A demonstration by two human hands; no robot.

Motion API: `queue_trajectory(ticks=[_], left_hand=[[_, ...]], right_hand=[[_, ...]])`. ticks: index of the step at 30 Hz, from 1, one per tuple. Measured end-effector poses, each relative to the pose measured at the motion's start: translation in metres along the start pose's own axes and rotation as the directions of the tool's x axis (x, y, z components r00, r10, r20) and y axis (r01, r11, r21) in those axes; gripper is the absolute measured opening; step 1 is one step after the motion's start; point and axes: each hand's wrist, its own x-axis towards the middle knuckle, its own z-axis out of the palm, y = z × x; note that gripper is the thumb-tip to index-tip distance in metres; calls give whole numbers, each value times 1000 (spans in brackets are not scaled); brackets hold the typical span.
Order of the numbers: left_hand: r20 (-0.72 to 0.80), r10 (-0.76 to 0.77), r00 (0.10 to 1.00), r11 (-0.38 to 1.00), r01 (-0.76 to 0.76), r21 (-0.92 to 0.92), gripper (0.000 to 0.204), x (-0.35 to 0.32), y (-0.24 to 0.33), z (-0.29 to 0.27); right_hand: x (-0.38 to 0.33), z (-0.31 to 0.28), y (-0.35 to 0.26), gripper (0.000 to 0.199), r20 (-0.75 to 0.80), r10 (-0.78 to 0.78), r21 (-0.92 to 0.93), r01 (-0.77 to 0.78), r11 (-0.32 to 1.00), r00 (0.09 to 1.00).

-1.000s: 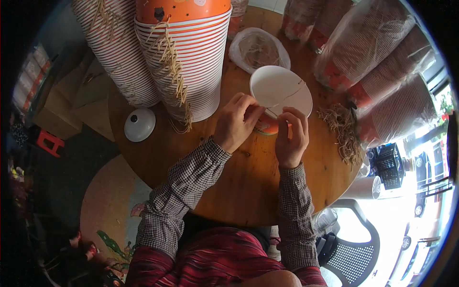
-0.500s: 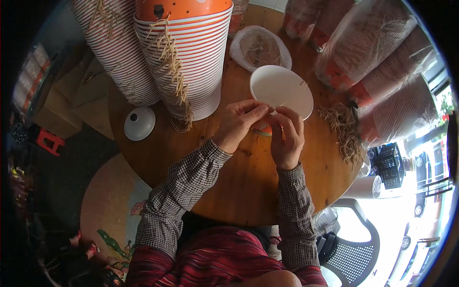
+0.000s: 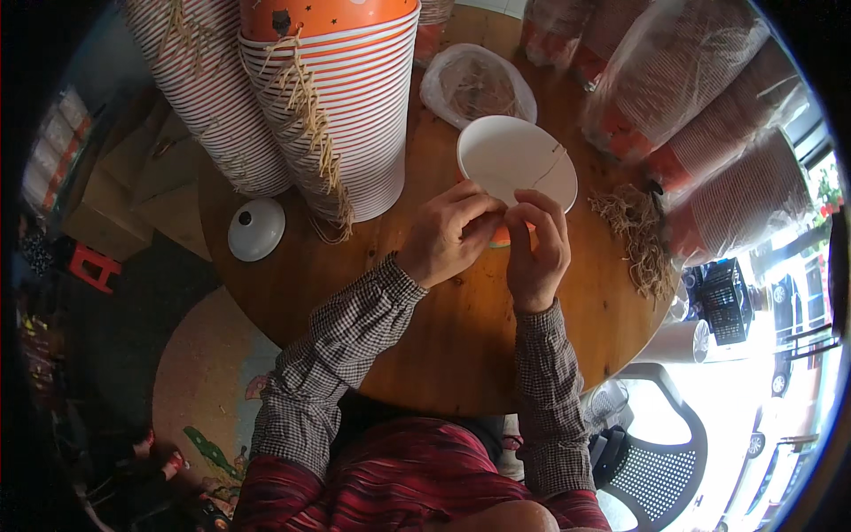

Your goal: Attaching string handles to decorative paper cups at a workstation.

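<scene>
Round and wooden, the table [image 3: 443, 355] is crowded with 2 tall stacks of striped paper tubs [image 3: 355, 106]. A white paper tub [image 3: 514, 160] with an orange base is held near the table's middle, pinched at its near rim by the left hand [image 3: 448, 235] and right hand [image 3: 536, 248]. Loose straw twine [image 3: 634, 230] lies just beside it.

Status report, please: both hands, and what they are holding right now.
Left hand and right hand both pinch the near rim of a white paper bucket. Loose straw strings lie right, apart.
</scene>
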Motion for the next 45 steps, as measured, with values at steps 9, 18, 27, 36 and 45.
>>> queue_trajectory(ticks=[9, 18, 27, 36, 45], left_hand=[[-12, -99, 995, 969, 93, -227, 9, -1, 0, 0], [27, -247, 969, 880, 236, -412, 7, -3, -5, 5], [-25, -285, 958, 870, 248, -426, 5, -2, 2, 5], [-53, -310, 949, 902, 276, -333, 9, -1, 7, 2], [-54, -258, 965, 881, 212, -424, 6, -6, -2, 8]], right_hand=[[1, 1, -5, 13, 18, 121, 147, -122, 982, 992], [-5, 3, 3, 17, -6, 210, 152, -207, 967, 978], [1, -1, -4, 15, 34, 79, -98, -75, 992, 996], [3, -2, -6, 14, -2, 151, -20, -151, 988, 988], [1, 2, -9, 14, 16, 89, -31, -89, 996, 996]])
